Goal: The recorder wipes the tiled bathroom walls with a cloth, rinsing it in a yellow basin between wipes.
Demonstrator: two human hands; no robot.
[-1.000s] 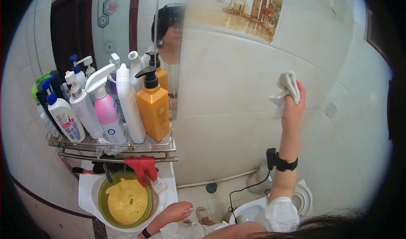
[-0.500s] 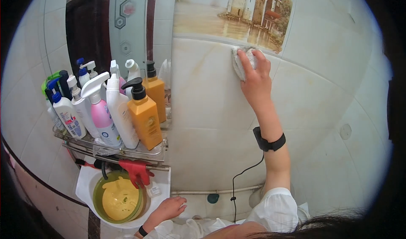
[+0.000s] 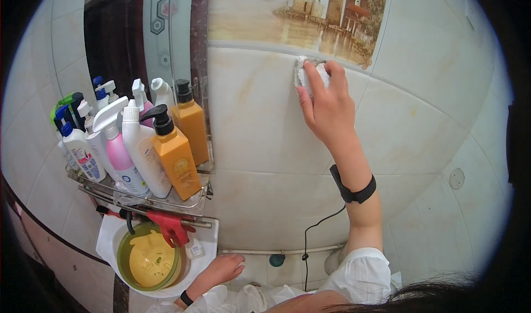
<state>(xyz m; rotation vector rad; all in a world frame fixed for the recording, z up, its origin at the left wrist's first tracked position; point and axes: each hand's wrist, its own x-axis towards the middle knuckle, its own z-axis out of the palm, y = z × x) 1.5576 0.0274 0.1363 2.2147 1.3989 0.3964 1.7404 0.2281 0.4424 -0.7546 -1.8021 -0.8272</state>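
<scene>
My right hand (image 3: 332,102) is pressing a white, rough-textured cloth (image 3: 300,76) against the pale wall tile, just under the edge of a picture tile (image 3: 326,14). Its fingers lie bent over the cloth, and the thumb sticks out below it. Low in view, my left hand (image 3: 222,267) hovers beside the white sink (image 3: 212,238), its fingers loosely bent and apart, with nothing seen in them. A black band (image 3: 354,190) with a thin cable hanging from it circles my right forearm.
At left, a metal rack (image 3: 149,202) carries several bottles, among them an orange pump bottle (image 3: 178,166) and a pink spray bottle (image 3: 120,158), before a mirror. A red rubber glove (image 3: 172,228) hangs beneath it. A green basin (image 3: 126,257) with a yellow inside sits in the sink.
My right hand and the cloth have shifted slightly left along the tile, and the thumb now shows. My left hand stays near the sink. The whole view has turned a little.
</scene>
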